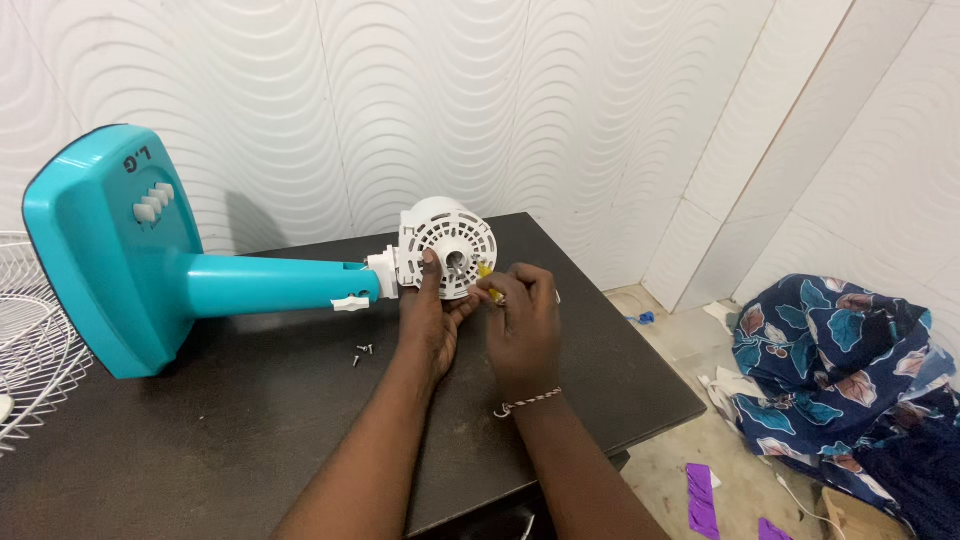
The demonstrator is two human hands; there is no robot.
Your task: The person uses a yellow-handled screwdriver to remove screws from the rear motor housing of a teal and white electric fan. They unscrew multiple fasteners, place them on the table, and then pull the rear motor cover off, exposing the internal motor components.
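A turquoise fan stand (120, 255) lies on its side on the dark table (200, 440), its base at the left and its neck pointing right. At the neck's end sits the white round motor housing (448, 245). My left hand (432, 320) grips the housing from below, thumb on its slotted face. My right hand (522, 325) is closed on a yellow-handled screwdriver (487, 274) whose tip points at the housing's right side. A braided string bracelet circles my right wrist.
Two small loose screws (362, 352) lie on the table left of my left hand. A white wire fan grille (30, 340) rests at the far left. On the floor at right lie a blue floral cloth (850, 370) and purple scraps (702, 495).
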